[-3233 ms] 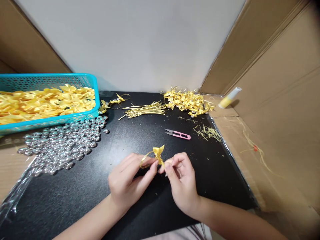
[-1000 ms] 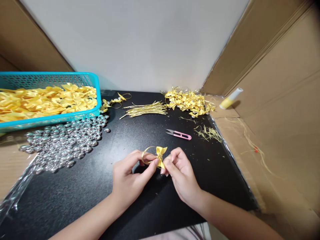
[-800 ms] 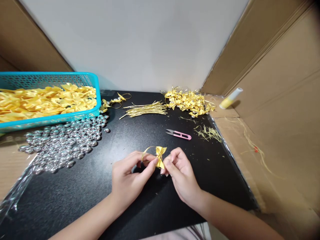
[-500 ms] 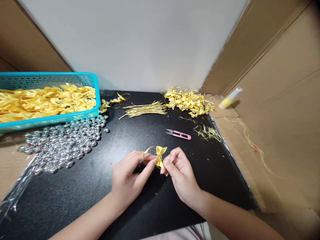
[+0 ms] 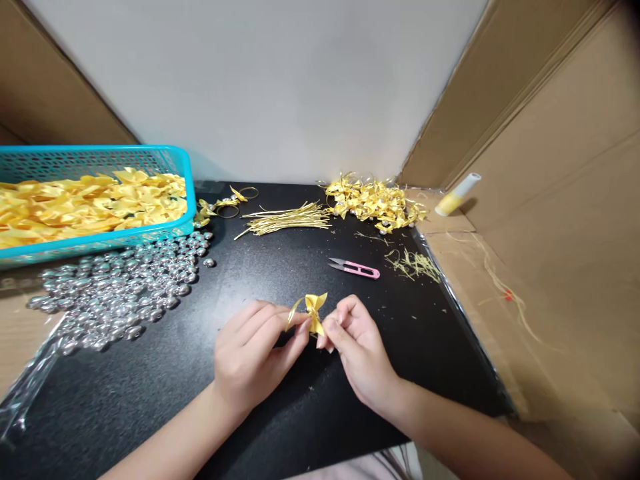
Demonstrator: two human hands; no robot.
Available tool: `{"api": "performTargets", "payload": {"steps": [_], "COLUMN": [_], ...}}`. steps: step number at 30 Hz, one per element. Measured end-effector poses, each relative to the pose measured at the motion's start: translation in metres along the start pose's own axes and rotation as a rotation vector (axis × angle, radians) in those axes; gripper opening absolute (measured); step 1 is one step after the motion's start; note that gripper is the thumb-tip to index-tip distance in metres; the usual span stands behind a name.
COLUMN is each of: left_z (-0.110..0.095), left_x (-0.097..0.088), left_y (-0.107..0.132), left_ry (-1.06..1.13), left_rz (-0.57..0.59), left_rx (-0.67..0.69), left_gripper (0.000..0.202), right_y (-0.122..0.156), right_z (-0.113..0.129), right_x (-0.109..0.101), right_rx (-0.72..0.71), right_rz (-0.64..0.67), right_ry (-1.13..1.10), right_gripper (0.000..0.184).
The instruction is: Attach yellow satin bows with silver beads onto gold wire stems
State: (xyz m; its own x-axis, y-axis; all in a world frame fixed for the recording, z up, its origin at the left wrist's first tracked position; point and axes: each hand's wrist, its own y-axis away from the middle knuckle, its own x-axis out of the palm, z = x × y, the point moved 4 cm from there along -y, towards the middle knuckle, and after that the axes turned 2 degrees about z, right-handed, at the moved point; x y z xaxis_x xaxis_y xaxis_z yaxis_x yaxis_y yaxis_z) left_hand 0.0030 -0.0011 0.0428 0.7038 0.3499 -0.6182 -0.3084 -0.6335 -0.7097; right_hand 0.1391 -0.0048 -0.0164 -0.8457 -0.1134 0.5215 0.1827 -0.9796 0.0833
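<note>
Yellow bow [image 5: 315, 315]: in the left grip [image 5: 255, 353], above the desk [image 5: 280, 427], its gold loop [image 5: 293, 315] to the left
Left grip: pinching the bow between thumb and forefinger — likely to steady it
Right grip [image 5: 363, 350]: fingertips pinched together at the bow's edge — what they hold is hidden
Pink snips [image 5: 357, 269]: beyond both grips, probably for easy reach
Silver beads [image 5: 135, 287]: left of both grips
</note>
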Motion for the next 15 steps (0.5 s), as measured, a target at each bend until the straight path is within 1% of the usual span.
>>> {"api": "performTargets", "payload": {"steps": [6, 10, 12, 15], "left_z": [0.002, 0.001, 0.001, 0.003], "left_x": [0.005, 0.009, 0.009, 0.008], "left_y": [0.009, 0.012, 0.011, 0.008], "left_ry": [-0.002, 0.030, 0.051, 0.086], "left_rz": [0.019, 0.041, 0.044, 0.047], "left_rx": [0.021, 0.028, 0.006, -0.071], "left_gripper": [0.012, 0.011, 0.011, 0.009], "right_y": [0.000, 0.000, 0.001, 0.002], "right_z": [-0.001, -0.001, 0.000, 0.007], "right_x": [0.003, 0.004, 0.003, 0.002], "right_rx": [0.065, 0.071, 0.066, 0.037], "right_rz": [-0.034, -0.038, -0.027, -0.008], "right_ry": [-0.050, -0.062, -0.022, 0.101], "right_gripper": [0.032, 0.033, 0.032, 0.027]}}
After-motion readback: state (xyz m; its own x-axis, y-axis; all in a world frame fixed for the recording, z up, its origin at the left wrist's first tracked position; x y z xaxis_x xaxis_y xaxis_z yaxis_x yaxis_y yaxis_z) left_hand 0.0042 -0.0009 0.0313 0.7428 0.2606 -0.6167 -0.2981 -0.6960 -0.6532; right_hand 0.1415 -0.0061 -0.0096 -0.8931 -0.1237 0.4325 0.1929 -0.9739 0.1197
